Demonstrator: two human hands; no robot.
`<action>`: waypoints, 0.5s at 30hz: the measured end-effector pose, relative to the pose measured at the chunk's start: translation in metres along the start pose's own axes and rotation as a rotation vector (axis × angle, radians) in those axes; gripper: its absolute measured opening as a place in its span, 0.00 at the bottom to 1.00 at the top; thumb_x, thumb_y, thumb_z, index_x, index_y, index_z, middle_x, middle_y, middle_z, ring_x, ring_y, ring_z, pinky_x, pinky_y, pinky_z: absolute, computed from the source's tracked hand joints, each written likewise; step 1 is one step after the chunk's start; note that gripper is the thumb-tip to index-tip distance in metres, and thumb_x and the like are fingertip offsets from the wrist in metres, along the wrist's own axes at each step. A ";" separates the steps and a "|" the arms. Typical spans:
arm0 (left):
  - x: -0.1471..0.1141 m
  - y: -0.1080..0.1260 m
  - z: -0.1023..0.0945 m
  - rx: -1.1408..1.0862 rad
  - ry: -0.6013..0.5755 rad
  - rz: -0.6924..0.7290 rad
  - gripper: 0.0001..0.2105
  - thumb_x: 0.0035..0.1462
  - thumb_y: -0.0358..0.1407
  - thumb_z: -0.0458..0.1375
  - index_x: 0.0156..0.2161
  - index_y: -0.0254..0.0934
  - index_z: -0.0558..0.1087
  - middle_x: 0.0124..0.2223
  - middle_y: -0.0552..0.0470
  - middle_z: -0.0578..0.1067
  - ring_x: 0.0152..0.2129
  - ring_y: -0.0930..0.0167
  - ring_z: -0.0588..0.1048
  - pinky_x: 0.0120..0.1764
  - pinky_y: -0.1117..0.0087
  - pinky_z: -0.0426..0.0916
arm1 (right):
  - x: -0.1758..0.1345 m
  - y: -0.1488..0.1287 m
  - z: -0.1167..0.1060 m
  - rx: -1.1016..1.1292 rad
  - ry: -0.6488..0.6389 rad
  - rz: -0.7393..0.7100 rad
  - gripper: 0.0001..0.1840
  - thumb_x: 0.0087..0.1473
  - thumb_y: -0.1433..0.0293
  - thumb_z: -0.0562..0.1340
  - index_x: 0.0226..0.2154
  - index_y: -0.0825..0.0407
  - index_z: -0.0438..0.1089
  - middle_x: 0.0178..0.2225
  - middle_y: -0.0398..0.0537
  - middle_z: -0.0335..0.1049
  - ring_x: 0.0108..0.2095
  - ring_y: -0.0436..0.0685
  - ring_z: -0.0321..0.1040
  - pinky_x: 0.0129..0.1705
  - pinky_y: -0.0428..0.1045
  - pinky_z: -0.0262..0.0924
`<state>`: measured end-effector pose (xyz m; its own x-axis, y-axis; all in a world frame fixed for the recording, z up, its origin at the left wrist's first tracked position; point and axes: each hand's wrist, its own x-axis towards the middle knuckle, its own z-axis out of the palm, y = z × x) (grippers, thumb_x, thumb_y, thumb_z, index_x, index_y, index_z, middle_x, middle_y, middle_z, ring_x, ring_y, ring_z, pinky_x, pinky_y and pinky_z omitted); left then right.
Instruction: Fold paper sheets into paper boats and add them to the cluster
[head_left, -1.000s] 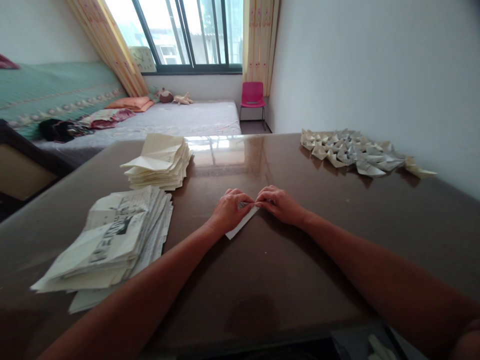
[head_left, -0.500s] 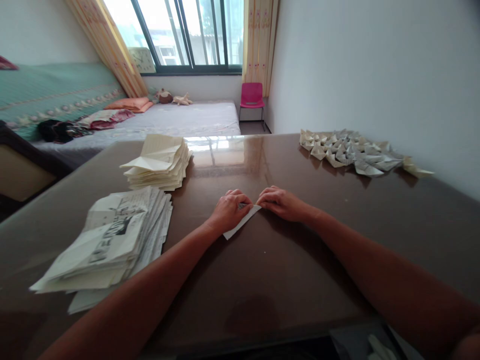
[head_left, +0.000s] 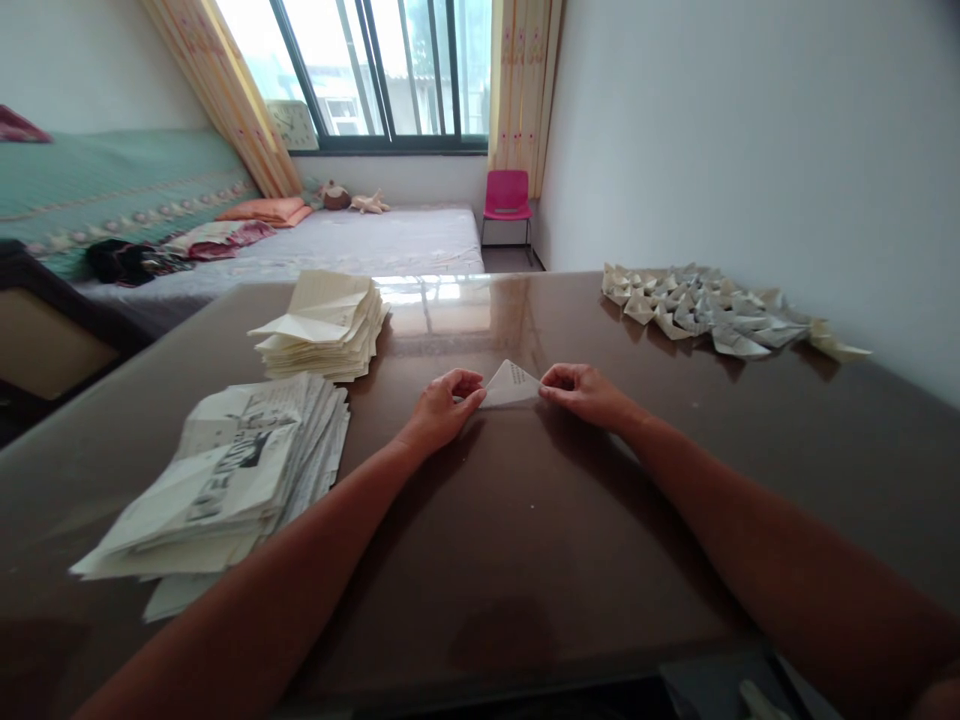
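Between my two hands is a small folded paper triangle (head_left: 510, 386), pale with a little print near its right slope, its point facing away from me. My left hand (head_left: 444, 405) pinches the left corner between thumb and fingers. At the opposite corner, my right hand (head_left: 581, 392) grips the paper with its fingertips. The triangle is at the brown tabletop (head_left: 480, 540); whether its lower edge touches the surface I cannot tell.
Left of my arm lies a stack of folded newsprint (head_left: 247, 450), with a cream paper stack (head_left: 326, 320) behind it. Several folded paper boats (head_left: 705, 305) cluster at the back right by the wall. Beyond the table are a bed (head_left: 412, 235) and a pink chair (head_left: 508, 195).
The folded paper has turned from a slanted strip under my left hand to an upward-pointing triangle. My hands have spread apart to its two corners, the left moving slightly left.
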<state>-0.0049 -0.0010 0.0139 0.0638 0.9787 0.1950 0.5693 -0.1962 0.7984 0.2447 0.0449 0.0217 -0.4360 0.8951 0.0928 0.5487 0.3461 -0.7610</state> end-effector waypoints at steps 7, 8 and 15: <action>0.000 -0.001 0.001 0.050 0.038 -0.009 0.13 0.51 0.42 0.58 0.38 0.35 0.75 0.28 0.53 0.74 0.27 0.72 0.71 0.31 0.72 0.65 | 0.000 -0.002 -0.002 0.190 0.002 0.071 0.15 0.46 0.59 0.63 0.29 0.55 0.71 0.24 0.41 0.68 0.25 0.49 0.62 0.29 0.45 0.56; 0.000 -0.002 0.001 0.011 0.038 -0.011 0.13 0.51 0.42 0.58 0.37 0.34 0.75 0.27 0.54 0.73 0.25 0.73 0.70 0.30 0.73 0.64 | 0.000 -0.001 -0.002 0.202 -0.009 0.074 0.15 0.46 0.58 0.63 0.29 0.55 0.71 0.24 0.41 0.68 0.25 0.49 0.62 0.29 0.45 0.56; -0.001 0.002 0.005 -0.205 0.026 -0.066 0.15 0.49 0.45 0.59 0.31 0.32 0.74 0.24 0.55 0.71 0.21 0.76 0.66 0.24 0.76 0.59 | -0.003 -0.004 -0.002 -0.271 0.258 -0.197 0.15 0.51 0.61 0.63 0.40 0.51 0.73 0.39 0.50 0.72 0.38 0.58 0.66 0.42 0.54 0.61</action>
<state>0.0004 -0.0019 0.0122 0.0089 0.9885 0.1511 0.3931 -0.1425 0.9084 0.2452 0.0418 0.0262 -0.3771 0.8338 0.4032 0.6556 0.5479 -0.5196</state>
